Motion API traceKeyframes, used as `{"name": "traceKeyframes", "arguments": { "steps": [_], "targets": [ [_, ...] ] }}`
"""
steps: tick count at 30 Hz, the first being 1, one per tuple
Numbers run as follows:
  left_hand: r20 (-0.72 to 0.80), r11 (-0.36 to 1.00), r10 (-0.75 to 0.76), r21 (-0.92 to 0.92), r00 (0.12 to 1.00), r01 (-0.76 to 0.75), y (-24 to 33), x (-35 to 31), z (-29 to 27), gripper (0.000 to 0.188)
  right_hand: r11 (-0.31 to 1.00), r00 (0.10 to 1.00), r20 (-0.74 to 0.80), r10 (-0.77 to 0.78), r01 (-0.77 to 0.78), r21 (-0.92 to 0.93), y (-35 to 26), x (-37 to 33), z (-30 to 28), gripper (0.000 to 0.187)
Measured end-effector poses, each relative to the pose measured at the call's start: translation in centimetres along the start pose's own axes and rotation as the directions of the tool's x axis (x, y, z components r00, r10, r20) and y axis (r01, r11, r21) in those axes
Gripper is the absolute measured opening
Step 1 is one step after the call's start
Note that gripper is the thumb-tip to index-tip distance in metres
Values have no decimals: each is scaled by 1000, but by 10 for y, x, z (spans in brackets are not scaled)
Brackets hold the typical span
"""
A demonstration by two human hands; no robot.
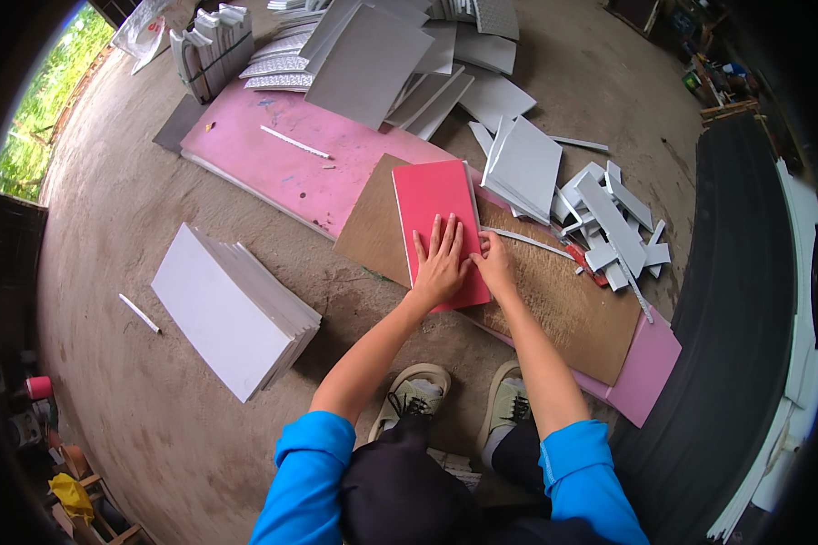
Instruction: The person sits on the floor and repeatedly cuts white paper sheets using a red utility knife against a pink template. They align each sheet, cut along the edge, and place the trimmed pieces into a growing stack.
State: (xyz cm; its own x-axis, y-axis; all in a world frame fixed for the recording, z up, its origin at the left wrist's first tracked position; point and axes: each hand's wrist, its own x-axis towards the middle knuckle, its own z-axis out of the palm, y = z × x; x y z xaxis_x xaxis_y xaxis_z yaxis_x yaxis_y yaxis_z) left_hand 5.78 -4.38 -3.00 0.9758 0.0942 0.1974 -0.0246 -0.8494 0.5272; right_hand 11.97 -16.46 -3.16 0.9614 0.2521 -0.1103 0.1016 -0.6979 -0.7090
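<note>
Red board sits mid-frame over the brown board, white edge showing along its right side. Left hand flat on it, fingers slightly spread, gripping nothing. Right hand part-curled at that edge; can't tell if it's pinching anything. White stack at frame left.

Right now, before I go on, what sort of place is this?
Probably a workshop or shed: a stack of flat white rectangular panels sits on the bare brown floor, narrow white offcuts lie heaped to the right, and the left hand rests on a red rectangular board.
</note>
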Motion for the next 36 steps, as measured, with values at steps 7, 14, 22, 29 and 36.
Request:
{"name": "traceKeyframes", "arguments": {
  "steps": [7,14,22,29,36],
  "targets": [
    [28,937,40,346,999,-47,10,-5,10,58,983,993,-109,-35,54,174,8,-19,2,39],
    [105,920,-32,393,994,-12,25,1,15,66,951,971,-118,-210,230,204,24,-24,-20,28],
    [27,937,-15,348,1000,5,35,3,23,68,856,855,-416,-310,61,-513,123,-16,-117,31],
    [-10,976,-36,214,999,37,26,4,19,70,670,969,-144,-199,27,-742,121,0,-133,23],
    [181,990,-72,129,981,49,-8,18,-10,101,959,972,-57,-230,216,-185,31,23,-91,19]
  ]
}}
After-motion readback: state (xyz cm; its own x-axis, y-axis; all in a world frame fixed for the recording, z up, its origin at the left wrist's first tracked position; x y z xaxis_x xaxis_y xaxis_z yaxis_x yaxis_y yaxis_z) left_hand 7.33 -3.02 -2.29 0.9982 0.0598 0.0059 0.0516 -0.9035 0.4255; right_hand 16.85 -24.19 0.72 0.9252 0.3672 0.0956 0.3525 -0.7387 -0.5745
